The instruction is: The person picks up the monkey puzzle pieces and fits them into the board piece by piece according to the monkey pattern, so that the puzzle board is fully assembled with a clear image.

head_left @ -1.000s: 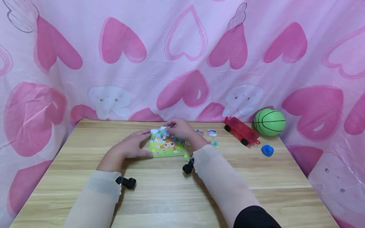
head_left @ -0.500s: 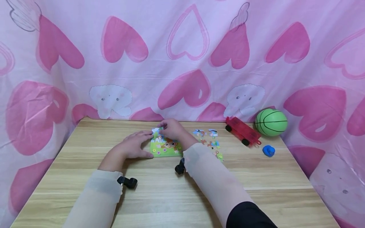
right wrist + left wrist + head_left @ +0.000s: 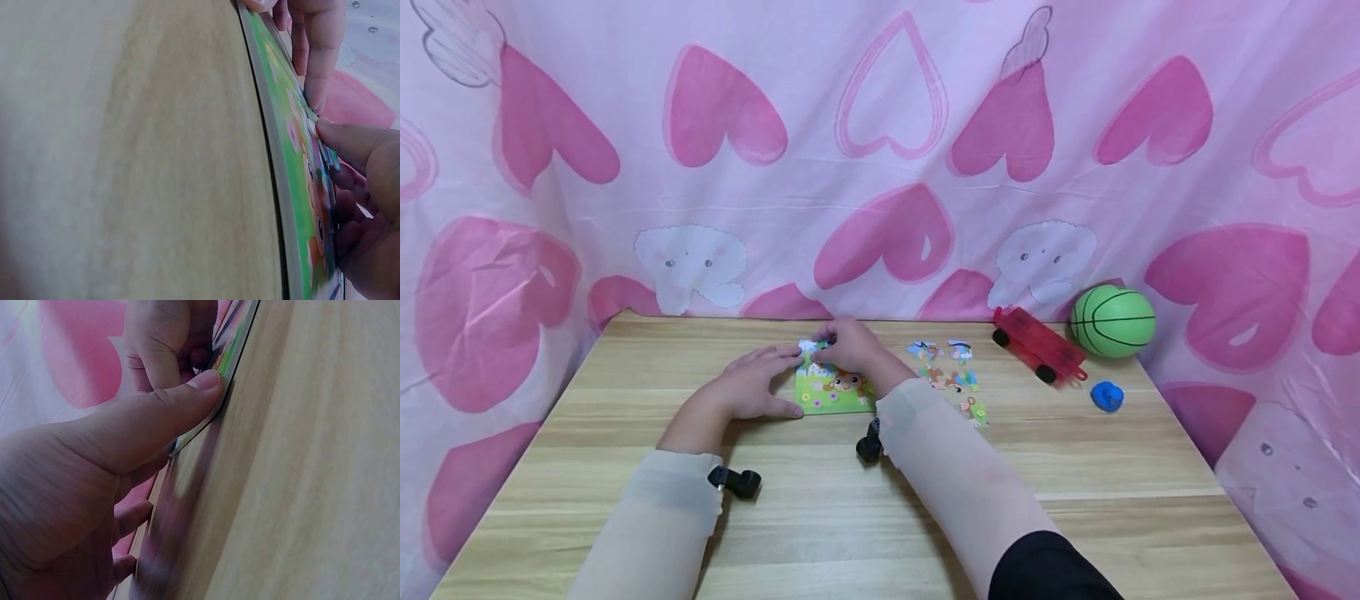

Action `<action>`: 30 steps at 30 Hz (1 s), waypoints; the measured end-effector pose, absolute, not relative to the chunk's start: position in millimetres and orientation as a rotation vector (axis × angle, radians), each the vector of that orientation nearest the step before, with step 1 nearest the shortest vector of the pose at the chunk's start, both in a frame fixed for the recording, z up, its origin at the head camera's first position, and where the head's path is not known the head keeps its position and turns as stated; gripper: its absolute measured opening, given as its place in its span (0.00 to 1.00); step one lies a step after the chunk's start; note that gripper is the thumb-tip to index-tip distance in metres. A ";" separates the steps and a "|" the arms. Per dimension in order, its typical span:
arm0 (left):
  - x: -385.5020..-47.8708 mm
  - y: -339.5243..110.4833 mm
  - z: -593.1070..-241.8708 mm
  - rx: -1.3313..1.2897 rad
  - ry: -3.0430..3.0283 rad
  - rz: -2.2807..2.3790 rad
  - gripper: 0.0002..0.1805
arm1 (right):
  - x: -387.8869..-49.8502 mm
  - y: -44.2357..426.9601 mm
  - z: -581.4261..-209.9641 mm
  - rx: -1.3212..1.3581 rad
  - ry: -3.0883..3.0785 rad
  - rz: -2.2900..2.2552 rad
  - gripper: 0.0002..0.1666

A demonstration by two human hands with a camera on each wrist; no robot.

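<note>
A puzzle board with a green meadow and a monkey face lies flat near the back of the table. My left hand rests at its left side, fingers stretched along that edge and thumb on the near corner. In the left wrist view, the thumb touches the board's rim. My right hand is over the board's upper part, pinching a small bluish puzzle piece against the picture. Most of that piece is hidden by the fingers. Loose puzzle pieces lie right of the board.
A red toy car chassis with black wheels stands at the back right. Beside it sit a green ball with black lines and a small blue toy. A pink heart-patterned cloth hangs behind the table.
My right hand has moved left over the board and lowered slightly, uncovering more of the loose pieces. The left hand stays at the board's edge.
</note>
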State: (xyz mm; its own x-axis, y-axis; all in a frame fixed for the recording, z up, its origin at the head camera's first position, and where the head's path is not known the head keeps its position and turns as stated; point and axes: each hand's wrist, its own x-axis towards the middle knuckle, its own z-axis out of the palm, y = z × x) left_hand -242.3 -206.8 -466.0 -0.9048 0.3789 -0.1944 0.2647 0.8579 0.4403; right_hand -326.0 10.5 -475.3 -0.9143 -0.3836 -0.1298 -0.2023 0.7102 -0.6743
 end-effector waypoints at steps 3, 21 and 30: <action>-241.9 -206.7 -466.4 0.483 2.756 0.600 0.55 | -325.8 9.1 -475.2 -0.464 2.668 -0.961 0.19; -243.4 -208.4 -466.9 0.502 2.767 0.602 0.55 | -328.9 7.8 -474.4 -0.554 2.712 -0.844 0.20; -243.5 -207.0 -468.5 0.496 2.749 0.596 0.55 | -329.0 12.7 -473.5 -0.502 2.677 -0.940 0.22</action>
State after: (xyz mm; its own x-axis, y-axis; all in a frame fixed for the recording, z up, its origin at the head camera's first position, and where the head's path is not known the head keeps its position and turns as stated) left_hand -243.5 -207.0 -468.5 -0.9005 0.3864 -0.1996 0.2689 0.8554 0.4426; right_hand -329.0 12.7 -473.5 -0.9066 -0.4024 -0.1271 -0.2345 0.7308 -0.6411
